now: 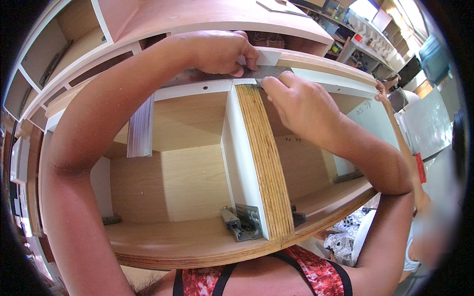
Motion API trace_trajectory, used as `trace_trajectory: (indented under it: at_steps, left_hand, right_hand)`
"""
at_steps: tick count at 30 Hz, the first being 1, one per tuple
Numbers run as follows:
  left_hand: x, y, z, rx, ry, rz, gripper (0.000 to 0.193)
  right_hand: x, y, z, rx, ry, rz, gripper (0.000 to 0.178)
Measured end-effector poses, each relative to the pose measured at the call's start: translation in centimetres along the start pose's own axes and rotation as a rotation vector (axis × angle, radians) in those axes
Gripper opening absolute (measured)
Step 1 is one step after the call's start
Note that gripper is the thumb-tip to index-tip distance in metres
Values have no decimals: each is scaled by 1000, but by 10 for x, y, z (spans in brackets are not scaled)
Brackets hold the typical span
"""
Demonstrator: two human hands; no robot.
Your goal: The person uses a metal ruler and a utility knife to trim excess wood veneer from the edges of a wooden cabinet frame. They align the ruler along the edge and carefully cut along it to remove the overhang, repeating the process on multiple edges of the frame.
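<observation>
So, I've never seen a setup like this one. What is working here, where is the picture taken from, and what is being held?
There is no machine: these are a person's bare hands. The picture comes from a fisheye camera on that person's head, looking down, so straight edges bend near the rim.

The left hand is at the far edge of an open wooden cabinet, near a dark flat strip. The right hand, fingers curled, is by the far end of the thick divider. What either hand grips, if anything, is hidden. A metal fitting sits in the left compartment, beside the divider. At the right, another person's hand is at the cabinet's end.
</observation>
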State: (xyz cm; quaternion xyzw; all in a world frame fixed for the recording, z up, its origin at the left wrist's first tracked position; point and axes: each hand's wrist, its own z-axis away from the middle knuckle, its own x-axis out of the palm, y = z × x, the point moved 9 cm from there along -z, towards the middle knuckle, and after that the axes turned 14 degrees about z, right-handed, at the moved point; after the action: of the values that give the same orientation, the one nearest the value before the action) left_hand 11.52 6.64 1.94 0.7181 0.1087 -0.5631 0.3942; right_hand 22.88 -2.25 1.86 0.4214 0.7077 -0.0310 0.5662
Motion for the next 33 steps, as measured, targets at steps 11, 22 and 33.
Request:
trace_trajectory:
  at_steps: [11,22,33]
  left_hand:
    - [-1,0,2,-17,-6,1,32]
    - [2,1,0,-30,-25,-2,33]
    - [1,-3,1,10,-29,-4,34]
  right_hand:
    - [-9,6,-16,-3,-116,-28,11]
    - [-3,14,-27,-39,-286,-22,12]
    - [-6,10,-19,-26,-209,-48,20]
